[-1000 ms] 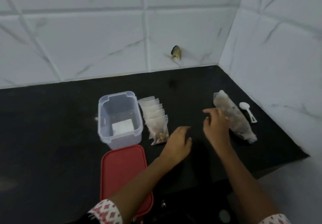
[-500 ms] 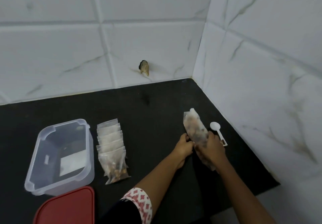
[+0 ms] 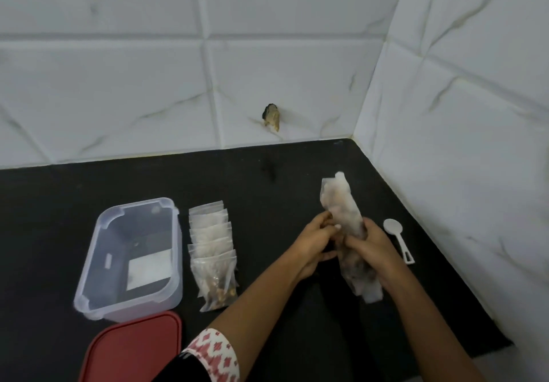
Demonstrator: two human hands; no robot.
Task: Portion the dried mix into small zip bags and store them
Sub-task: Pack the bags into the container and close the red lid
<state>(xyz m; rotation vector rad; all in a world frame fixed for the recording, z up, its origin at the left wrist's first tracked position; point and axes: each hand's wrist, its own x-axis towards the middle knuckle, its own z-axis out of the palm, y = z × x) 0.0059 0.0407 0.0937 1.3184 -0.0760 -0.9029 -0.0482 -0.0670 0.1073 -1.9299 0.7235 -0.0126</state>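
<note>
Both hands, left hand (image 3: pixel 315 240) and right hand (image 3: pixel 370 248), grip the long bag of dried mix (image 3: pixel 341 203).

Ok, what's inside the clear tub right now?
The clear tub shows only a white square at its bottom; inside or beneath, I cannot tell. The zip bags lie beside it, outside. Its frosted near wall blurs the front corner.

The single view comes from a camera on the person's head, looking forward and steeply down onto the counter (image 3: pixel 297 173) where the back wall (image 3: pixel 178 84) meets the side wall (image 3: pixel 475 114). It sits close: the left hand (image 3: pixel 315 242) and right hand (image 3: pixel 371 248) are at arm's length, right of centre.
</note>
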